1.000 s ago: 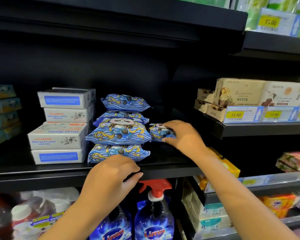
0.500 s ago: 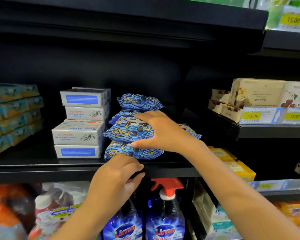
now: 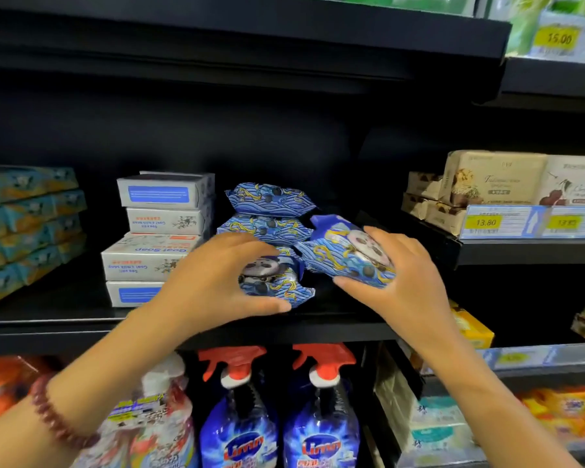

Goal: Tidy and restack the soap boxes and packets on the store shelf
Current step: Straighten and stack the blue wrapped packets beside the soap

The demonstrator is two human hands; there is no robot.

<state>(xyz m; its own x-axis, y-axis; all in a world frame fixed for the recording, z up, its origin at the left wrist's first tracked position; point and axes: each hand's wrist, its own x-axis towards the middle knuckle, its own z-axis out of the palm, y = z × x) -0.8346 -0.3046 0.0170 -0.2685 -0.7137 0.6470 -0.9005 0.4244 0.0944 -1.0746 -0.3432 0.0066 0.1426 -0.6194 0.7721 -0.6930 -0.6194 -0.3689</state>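
On the black shelf (image 3: 81, 315) stands a stack of white Goat Soap boxes (image 3: 156, 238). Right of it sit blue panda-print soap packets, two still stacked (image 3: 269, 211). My left hand (image 3: 213, 282) grips a lower packet (image 3: 271, 278) at the stack's front, thumb under it. My right hand (image 3: 402, 278) holds another blue packet (image 3: 345, 255) tilted, lifted off to the right of the stack.
Teal boxes (image 3: 24, 228) are piled at the shelf's left end. Beige boxes (image 3: 487, 184) with yellow price tags fill the right-hand shelf. Below stand blue spray bottles (image 3: 240, 417) with red triggers. The upper shelf (image 3: 250, 38) hangs overhead.
My left hand rose from the shelf edge to the stack and took a lower packet. My right hand pulled a packet off the stack to the right.
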